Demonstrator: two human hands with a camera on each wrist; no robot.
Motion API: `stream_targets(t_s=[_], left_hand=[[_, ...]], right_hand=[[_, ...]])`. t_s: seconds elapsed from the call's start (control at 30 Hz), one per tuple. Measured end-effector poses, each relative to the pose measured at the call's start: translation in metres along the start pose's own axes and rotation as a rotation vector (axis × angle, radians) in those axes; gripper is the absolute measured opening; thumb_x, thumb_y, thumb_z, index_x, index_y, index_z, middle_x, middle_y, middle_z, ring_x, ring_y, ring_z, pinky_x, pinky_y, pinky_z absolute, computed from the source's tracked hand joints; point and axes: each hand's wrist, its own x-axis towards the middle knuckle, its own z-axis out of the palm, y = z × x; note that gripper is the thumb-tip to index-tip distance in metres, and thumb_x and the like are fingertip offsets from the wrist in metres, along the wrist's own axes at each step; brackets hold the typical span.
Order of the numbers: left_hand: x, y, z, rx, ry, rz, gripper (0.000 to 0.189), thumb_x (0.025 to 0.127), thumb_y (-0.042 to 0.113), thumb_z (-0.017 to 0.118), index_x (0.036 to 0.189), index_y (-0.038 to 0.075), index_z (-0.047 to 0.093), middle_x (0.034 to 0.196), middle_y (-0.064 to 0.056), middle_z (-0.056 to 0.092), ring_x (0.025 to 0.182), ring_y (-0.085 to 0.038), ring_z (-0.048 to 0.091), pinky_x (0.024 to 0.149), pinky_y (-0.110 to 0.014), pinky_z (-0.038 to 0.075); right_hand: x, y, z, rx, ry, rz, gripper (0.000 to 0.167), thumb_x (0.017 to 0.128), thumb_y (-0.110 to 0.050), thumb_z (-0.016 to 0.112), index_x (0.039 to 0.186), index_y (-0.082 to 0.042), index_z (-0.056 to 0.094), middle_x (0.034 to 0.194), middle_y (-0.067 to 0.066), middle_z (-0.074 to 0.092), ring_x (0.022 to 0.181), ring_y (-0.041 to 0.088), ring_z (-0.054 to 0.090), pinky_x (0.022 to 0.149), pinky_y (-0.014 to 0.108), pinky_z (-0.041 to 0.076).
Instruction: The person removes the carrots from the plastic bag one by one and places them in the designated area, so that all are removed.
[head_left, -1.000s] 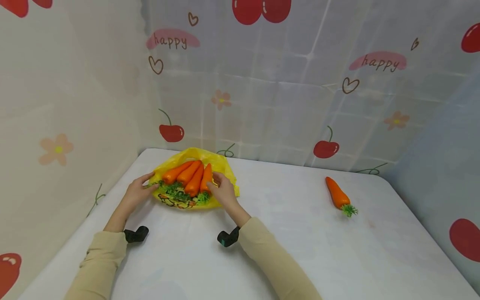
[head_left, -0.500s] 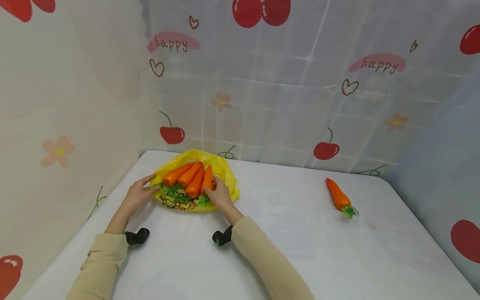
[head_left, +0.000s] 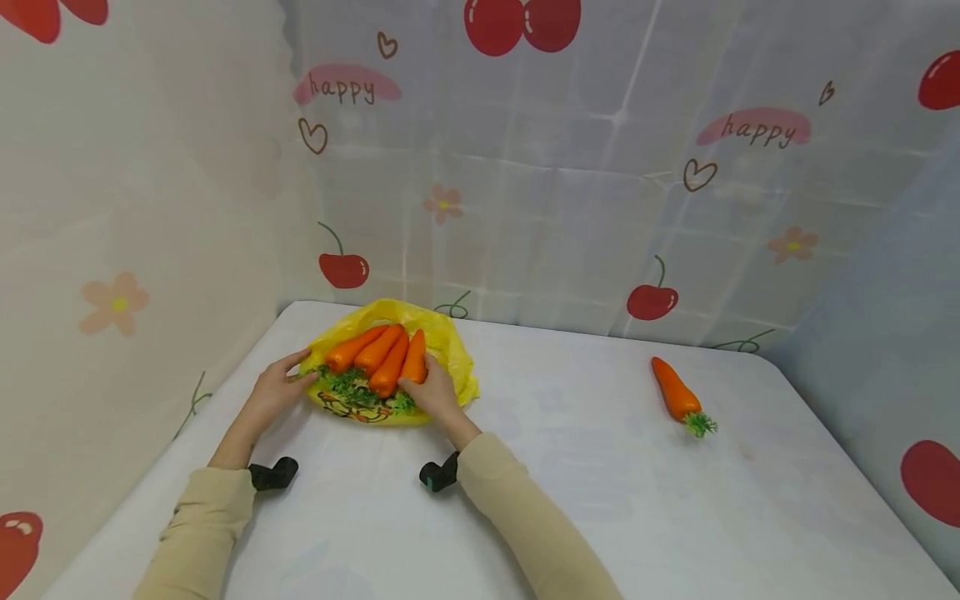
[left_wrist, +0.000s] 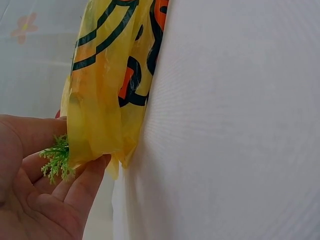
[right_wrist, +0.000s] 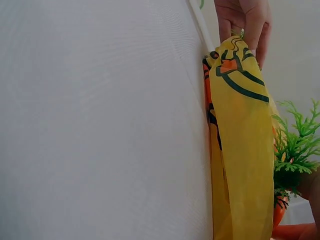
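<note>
On the left side of the table lies a yellow plastic bag [head_left: 450, 335] with dark printing. Several orange carrots [head_left: 355, 348] with frilly green tops rest side by side on it, tips pointing away. My left hand [head_left: 272, 390] holds the bag's left edge; in the left wrist view its thumb and fingers pinch the plastic, with a green carrot top [left_wrist: 57, 159] between them. My right hand [head_left: 441, 393] grips the rightmost carrot [head_left: 414, 358], thumb near its leafy end and fingers along its right side. In the right wrist view that hand is mostly cut off.
A single carrot [head_left: 677, 390] lies apart on the right part of the white-covered table [head_left: 570, 467]. Printed curtains [head_left: 540, 200] hang behind and at both sides. Black wrist-worn devices [head_left: 274, 473] sit at both wrists.
My right hand has shifted slightly left and inward along the rightmost carrot, closing in on it. The left hand keeps its place at the bag, and the separate carrot has not moved.
</note>
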Motion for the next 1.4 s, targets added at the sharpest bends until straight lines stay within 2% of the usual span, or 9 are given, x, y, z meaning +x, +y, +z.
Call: stream_targets(t_s=[0.37, 0.5, 0.7, 0.83, 1.1, 1.23, 1.4], left_hand=[[0.0, -0.001, 0.002, 0.014, 0.007, 0.023, 0.062, 0.095, 0.02, 0.056, 0.142, -0.008, 0.027, 0.142, -0.035, 0.023, 0.124, -0.051, 0.03, 0.1, -0.058, 0.027], [-0.001, -0.001, 0.002, 0.007, 0.005, 0.024, 0.062, 0.095, 0.019, 0.056, 0.142, -0.009, 0.027, 0.142, -0.035, 0.022, 0.125, -0.051, 0.028, 0.1, -0.058, 0.026], [-0.002, -0.002, 0.002, 0.019, 0.014, 0.018, 0.061, 0.095, 0.018, 0.056, 0.142, -0.009, 0.028, 0.141, -0.036, 0.023, 0.124, -0.052, 0.03, 0.1, -0.058, 0.026], [-0.001, -0.001, 0.002, 0.02, 0.012, 0.019, 0.061, 0.095, 0.019, 0.056, 0.142, -0.009, 0.028, 0.141, -0.036, 0.023, 0.123, -0.052, 0.031, 0.1, -0.058, 0.027], [0.0, -0.002, 0.002, 0.011, 0.003, 0.018, 0.062, 0.095, 0.019, 0.055, 0.142, -0.008, 0.027, 0.142, -0.036, 0.022, 0.123, -0.052, 0.031, 0.099, -0.059, 0.027], [-0.001, -0.002, 0.002, 0.008, 0.003, 0.015, 0.061, 0.095, 0.018, 0.055, 0.143, -0.008, 0.026, 0.142, -0.036, 0.021, 0.124, -0.052, 0.029, 0.1, -0.059, 0.026], [-0.002, 0.001, 0.002, 0.013, 0.002, 0.017, 0.061, 0.095, 0.018, 0.054, 0.143, -0.007, 0.026, 0.143, -0.036, 0.021, 0.122, -0.052, 0.032, 0.099, -0.059, 0.027]], right_hand=[[0.008, 0.006, 0.006, 0.027, 0.046, 0.019, 0.064, 0.087, -0.019, 0.065, 0.142, 0.0, 0.037, 0.137, 0.014, 0.046, 0.121, 0.028, 0.045, 0.099, 0.039, 0.037], [0.008, 0.006, 0.005, 0.075, 0.062, 0.059, 0.064, 0.085, -0.019, 0.065, 0.14, -0.001, 0.039, 0.135, 0.014, 0.048, 0.116, 0.026, 0.048, 0.097, 0.037, 0.04], [0.002, -0.001, -0.003, 0.267, 0.043, 0.18, 0.06, 0.087, -0.019, 0.065, 0.14, -0.002, 0.041, 0.137, 0.013, 0.046, 0.122, 0.025, 0.044, 0.1, 0.036, 0.037], [-0.001, -0.002, -0.01, 0.405, 0.018, 0.227, 0.059, 0.088, -0.018, 0.065, 0.139, -0.001, 0.042, 0.137, 0.014, 0.045, 0.123, 0.025, 0.043, 0.101, 0.035, 0.036], [-0.007, -0.002, -0.019, 0.579, -0.021, 0.26, 0.058, 0.086, -0.018, 0.066, 0.138, -0.003, 0.045, 0.139, 0.012, 0.043, 0.123, 0.024, 0.041, 0.102, 0.036, 0.035], [-0.011, -0.003, -0.024, 0.664, -0.016, 0.247, 0.058, 0.086, -0.016, 0.066, 0.139, -0.004, 0.045, 0.139, 0.011, 0.043, 0.122, 0.023, 0.042, 0.101, 0.034, 0.035], [-0.014, -0.002, -0.029, 0.694, 0.001, 0.217, 0.058, 0.086, -0.015, 0.066, 0.139, -0.004, 0.044, 0.139, 0.012, 0.043, 0.123, 0.024, 0.042, 0.1, 0.033, 0.036]])
